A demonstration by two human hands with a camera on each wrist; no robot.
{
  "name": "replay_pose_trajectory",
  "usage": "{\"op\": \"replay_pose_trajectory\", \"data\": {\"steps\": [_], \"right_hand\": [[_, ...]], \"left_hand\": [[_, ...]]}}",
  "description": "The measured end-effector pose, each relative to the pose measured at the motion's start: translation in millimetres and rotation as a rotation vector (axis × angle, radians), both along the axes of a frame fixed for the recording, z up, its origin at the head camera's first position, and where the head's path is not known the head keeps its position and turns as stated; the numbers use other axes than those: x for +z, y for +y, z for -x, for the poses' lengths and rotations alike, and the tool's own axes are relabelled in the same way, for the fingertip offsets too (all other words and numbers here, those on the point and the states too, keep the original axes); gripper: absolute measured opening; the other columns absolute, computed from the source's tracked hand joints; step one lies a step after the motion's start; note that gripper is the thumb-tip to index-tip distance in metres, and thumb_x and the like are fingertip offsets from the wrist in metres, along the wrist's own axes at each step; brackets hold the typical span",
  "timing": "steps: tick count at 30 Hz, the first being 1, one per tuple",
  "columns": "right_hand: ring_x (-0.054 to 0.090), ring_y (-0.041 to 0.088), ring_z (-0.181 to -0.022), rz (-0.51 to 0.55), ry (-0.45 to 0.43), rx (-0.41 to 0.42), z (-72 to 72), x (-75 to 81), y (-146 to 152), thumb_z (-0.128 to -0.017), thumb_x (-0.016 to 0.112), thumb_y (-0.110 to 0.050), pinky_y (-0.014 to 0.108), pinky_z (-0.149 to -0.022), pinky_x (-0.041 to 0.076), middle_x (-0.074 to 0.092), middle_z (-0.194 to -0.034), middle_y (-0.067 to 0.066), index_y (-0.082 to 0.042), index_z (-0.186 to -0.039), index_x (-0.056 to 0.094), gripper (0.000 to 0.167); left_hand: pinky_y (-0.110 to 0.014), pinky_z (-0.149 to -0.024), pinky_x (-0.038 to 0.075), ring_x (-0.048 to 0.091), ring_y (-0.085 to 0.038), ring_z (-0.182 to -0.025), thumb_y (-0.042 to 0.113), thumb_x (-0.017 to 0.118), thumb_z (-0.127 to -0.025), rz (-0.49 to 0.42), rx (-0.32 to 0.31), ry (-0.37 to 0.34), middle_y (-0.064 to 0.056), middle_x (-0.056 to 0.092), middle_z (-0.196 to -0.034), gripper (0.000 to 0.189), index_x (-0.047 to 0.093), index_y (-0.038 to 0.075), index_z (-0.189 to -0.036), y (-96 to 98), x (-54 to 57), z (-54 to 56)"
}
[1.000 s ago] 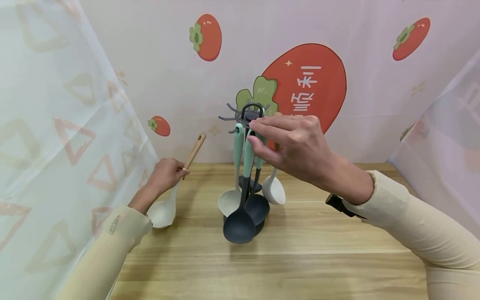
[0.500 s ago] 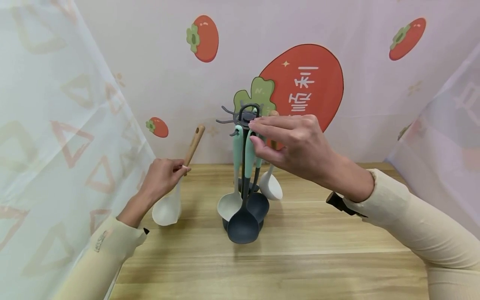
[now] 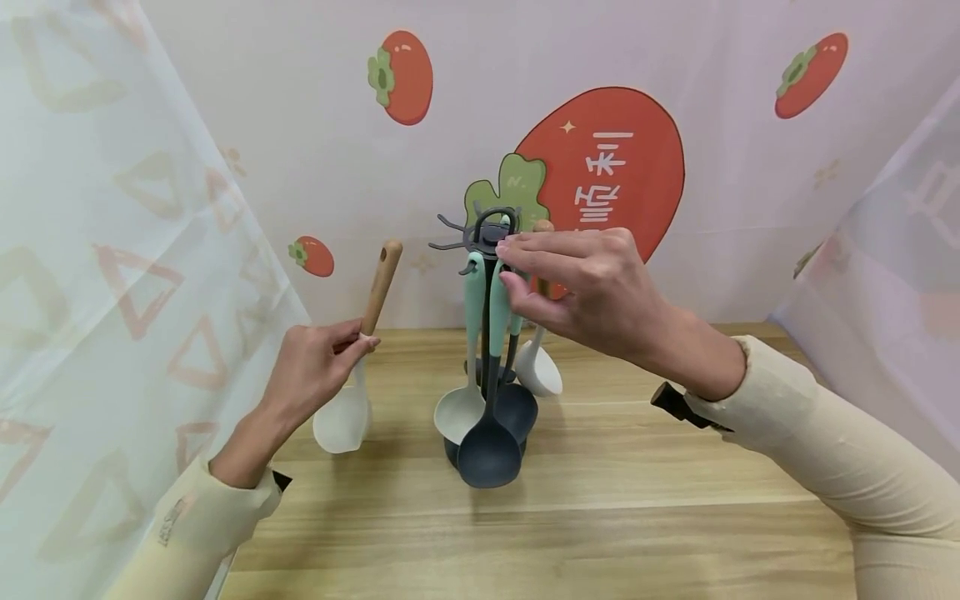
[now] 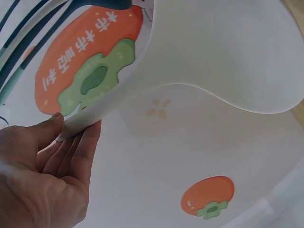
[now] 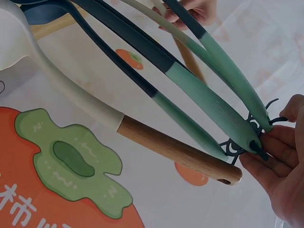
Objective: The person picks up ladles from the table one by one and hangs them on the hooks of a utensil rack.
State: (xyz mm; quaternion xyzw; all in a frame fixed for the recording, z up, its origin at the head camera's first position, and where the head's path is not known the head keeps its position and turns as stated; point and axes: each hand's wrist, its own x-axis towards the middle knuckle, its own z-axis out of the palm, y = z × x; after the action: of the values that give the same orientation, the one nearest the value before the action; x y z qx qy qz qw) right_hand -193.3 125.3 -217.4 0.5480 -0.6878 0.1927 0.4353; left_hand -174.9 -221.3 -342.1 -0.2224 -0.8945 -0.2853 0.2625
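Observation:
My left hand point(image 3: 311, 371) pinches a white ladle point(image 3: 341, 421) where its wooden handle point(image 3: 383, 283) begins. The ladle stands nearly upright, bowl downward; from the left wrist view, its white bowl point(image 4: 228, 52) fills the upper right. With thumb and fingers, my right hand point(image 3: 592, 279) grips a hook at the top of a dark utensil rack point(image 3: 491, 236). On the rack hang a dark ladle with a mint handle point(image 3: 489, 454), a pale ladle point(image 3: 457, 412) and another dark one point(image 3: 517, 410). A white spoon-like utensil with a wooden handle point(image 5: 175, 147) also hangs there.
Bare hooks point(image 3: 448, 245) stick out on the rack's left side. The rack stands on a wooden table point(image 3: 600, 533). A printed cloth point(image 3: 300, 125) forms the back wall, and a patterned sheet point(image 3: 97, 275) closes the left side.
My left hand has raised the white ladle slightly and brought it a little right, more upright. The rack has turned slightly, its front ladle shifting right. My right hand stays at the rack's top.

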Motion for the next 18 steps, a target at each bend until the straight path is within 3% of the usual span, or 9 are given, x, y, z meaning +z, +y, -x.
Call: {"op": "replay_pose_trajectory", "data": {"steps": [5,9,18], "right_hand": [[0.08,0.035,-0.093,-0.001,-0.015,0.018,1.1,-0.3,1.3,-0.086,0.077,-0.001,0.03,-0.045,0.051,0.079,-0.103,0.023,0.009,-0.108,0.08,0.025],[0.08,0.036,-0.094,-0.003,-0.019,0.021,1.7,-1.3,2.3,-0.086,0.077,-0.001,0.033,-0.051,0.058,0.079,-0.104,0.023,0.009,-0.108,0.08,0.025],[0.079,0.035,-0.096,0.005,-0.025,0.028,2.5,-2.6,3.1,-0.088,0.076,0.0,0.044,-0.068,0.066,0.079,-0.105,0.024,0.009,-0.107,0.08,0.022]], "left_hand": [[-0.014,-0.041,0.021,0.029,0.006,-0.047,0.006,0.082,-0.092,-0.02,-0.018,0.046,0.01,0.056,-0.058,0.009,0.078,0.011,-0.086,4.7,10.0,-11.3],[-0.014,-0.041,0.02,0.027,0.008,-0.048,0.003,0.083,-0.09,-0.03,-0.037,0.07,0.013,0.049,-0.058,0.011,0.077,0.011,-0.086,8.6,17.7,-18.8],[-0.013,-0.04,0.026,0.035,0.006,-0.048,-0.002,0.085,-0.087,-0.073,-0.082,0.091,0.008,0.061,-0.063,0.012,0.08,0.008,-0.091,16.9,32.0,-28.7]]}}
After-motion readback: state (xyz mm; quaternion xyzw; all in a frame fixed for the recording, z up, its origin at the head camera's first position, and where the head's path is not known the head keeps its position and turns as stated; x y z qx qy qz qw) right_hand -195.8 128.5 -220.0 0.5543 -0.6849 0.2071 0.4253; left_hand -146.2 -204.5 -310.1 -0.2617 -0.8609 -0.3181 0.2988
